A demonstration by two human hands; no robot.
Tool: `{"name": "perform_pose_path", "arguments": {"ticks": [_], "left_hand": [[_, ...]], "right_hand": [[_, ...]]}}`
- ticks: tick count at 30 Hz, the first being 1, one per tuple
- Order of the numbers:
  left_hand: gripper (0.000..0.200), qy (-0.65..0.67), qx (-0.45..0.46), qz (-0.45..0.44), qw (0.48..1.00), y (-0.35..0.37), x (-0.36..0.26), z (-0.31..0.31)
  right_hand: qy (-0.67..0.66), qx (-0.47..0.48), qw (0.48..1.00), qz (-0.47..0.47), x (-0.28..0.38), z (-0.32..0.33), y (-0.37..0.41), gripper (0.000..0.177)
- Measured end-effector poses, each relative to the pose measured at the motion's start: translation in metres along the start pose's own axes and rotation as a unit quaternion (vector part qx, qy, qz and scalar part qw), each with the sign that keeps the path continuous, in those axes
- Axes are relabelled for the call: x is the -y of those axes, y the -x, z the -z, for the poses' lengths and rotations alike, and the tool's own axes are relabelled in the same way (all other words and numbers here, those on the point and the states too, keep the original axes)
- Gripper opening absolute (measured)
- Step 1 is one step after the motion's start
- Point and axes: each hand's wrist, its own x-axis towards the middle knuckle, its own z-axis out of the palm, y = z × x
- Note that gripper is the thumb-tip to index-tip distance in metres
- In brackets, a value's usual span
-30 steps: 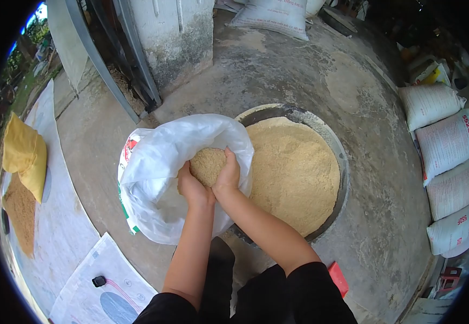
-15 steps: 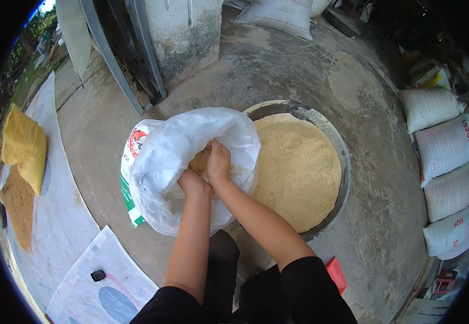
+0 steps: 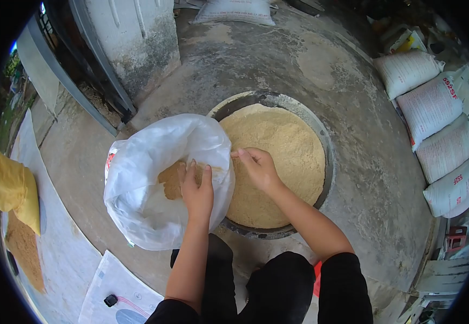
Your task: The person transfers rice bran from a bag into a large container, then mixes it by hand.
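Note:
A white plastic sack [image 3: 137, 173] stands open in front of me, with brown meal [image 3: 173, 178] inside. My left hand [image 3: 197, 189] is in the sack's mouth, fingers spread over the meal. At the sack's right rim, my right hand [image 3: 258, 166] pinches the edge between thumb and fingers. Beneath that hand and to the right is a round tub [image 3: 327, 146] filled with pale yellow meal [image 3: 277, 146]; the sack overlaps the tub's left side.
Filled white sacks [image 3: 431, 108] line the right side. A yellow sack [image 3: 18, 189] and a brown heap [image 3: 22, 251] lie on a sheet at left. A small black device [image 3: 110, 300] rests on a white sheet [image 3: 96, 286]. A pillar [image 3: 137, 43] rises behind.
My hands have moved apart: the right one has come out of the sack to its right rim, the left one has opened over the meal. The view has shifted.

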Motion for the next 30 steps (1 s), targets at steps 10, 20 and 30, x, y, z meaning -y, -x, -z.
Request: {"name": "perform_pose_path", "arguments": {"ticks": [10,20,30], "left_hand": [[0.042,-0.04,0.188,-0.155,0.969,0.051,0.03,-0.12],[0.046,-0.063,0.06,-0.063,0.994,0.046,0.071,-0.195],[0.041,0.366,0.038,0.271,0.889,0.06,0.033,-0.198]], "right_hand": [[0.018,-0.265,0.945,-0.19,-0.162,0.123,0.044,0.037],[-0.179,-0.377,0.88,-0.226,-0.199,0.084,0.046,0.044],[-0.246,-0.343,0.863,-0.279,-0.181,0.044,0.045,0.042]]}}
